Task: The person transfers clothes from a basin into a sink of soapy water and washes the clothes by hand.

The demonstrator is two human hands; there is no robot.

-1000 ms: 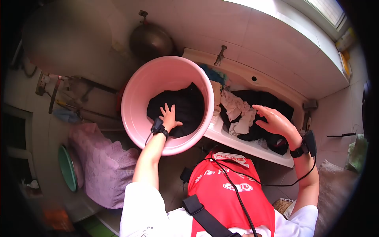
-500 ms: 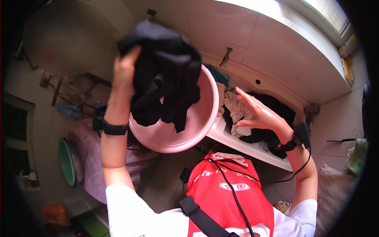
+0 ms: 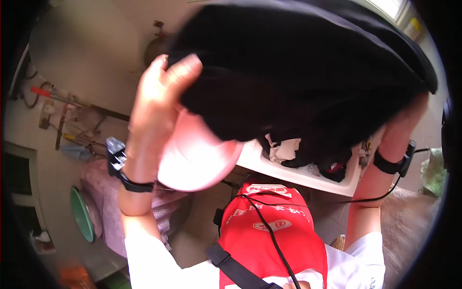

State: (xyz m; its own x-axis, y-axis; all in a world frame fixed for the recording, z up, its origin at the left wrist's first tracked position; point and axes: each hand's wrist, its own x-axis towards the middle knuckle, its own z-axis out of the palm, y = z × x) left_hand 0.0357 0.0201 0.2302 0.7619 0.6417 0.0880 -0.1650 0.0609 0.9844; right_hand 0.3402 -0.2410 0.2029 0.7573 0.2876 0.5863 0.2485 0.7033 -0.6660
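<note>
A large black cloth (image 3: 298,67) is spread wide and raised across the upper middle of the view. At its left edge, my left hand (image 3: 171,79) grips it between thumb and fingers. My right hand is hidden behind the cloth's right side; only the wrist and forearm show there. Partly covered below the cloth is a pink bucket (image 3: 192,159). Right of it, a white basin (image 3: 279,176) holds white cloth (image 3: 284,150) and dark cloth (image 3: 337,172).
A purple-pink cover (image 3: 108,207) drapes something at the left, beside a green basin (image 3: 83,214). Poles (image 3: 91,107) lean at the upper left wall. A black cable (image 3: 269,229) runs over the red apron (image 3: 269,212) to my right wrist.
The black cloth has come up out of the pink bucket and is now spread out to the right. My right hand has moved from over the basin up behind the cloth.
</note>
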